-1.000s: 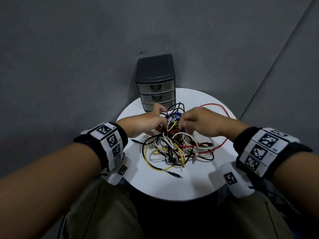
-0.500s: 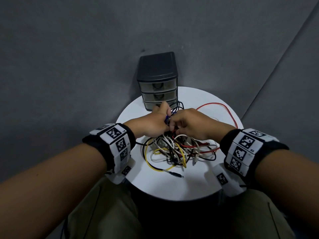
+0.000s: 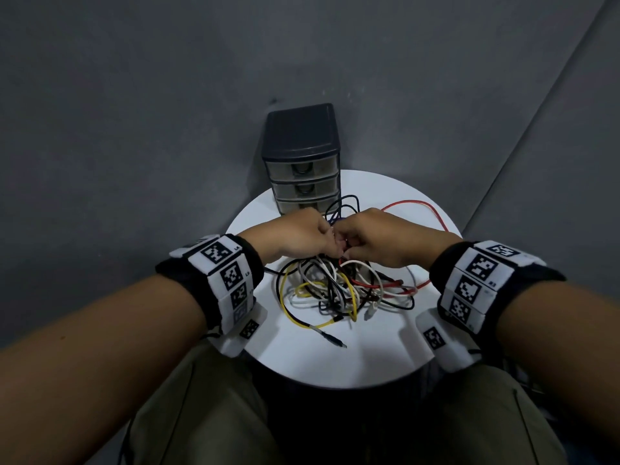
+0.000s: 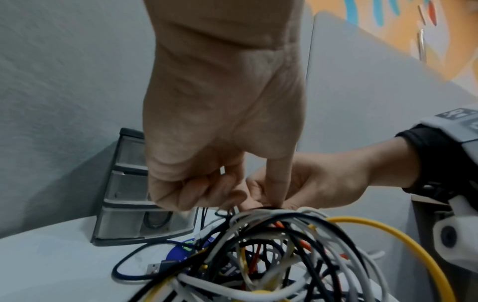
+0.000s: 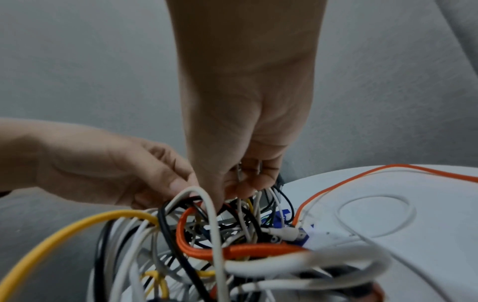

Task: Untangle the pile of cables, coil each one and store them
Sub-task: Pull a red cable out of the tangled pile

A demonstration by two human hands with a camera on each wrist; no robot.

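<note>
Cables: the tangled pile of cables (image 3: 345,290) sits on the round white counter (image 3: 369,350), near its middle, in front of my lap. I see white, black, yellow and red strands knotted together. One yellow cable (image 3: 285,297) loops out on the left side of the pile, and its dark plug end (image 3: 333,340) lies on the bare counter nearer to me. A red cable (image 3: 416,204) arcs out to the far right edge of the counter.

My left hand (image 3: 298,234) and right hand (image 3: 379,236) meet at the far top of the pile, knuckles almost touching. In the left wrist view the left hand's fingers (image 4: 196,192) are curled, its grip narrow, pinching thin strands at the top of the pile; I cannot tell which ones. In the right wrist view the right hand's fingers (image 5: 248,183) are curled down too, its grip closed around a few thin white and black strands that hang from it into the pile.

Behind the hands, at the far edge of the counter, a small dark drawer unit (image 3: 302,162) stands upright with three translucent drawers, all pushed in. A blue round item (image 4: 181,251) lies under the cables just in front of it.
</note>
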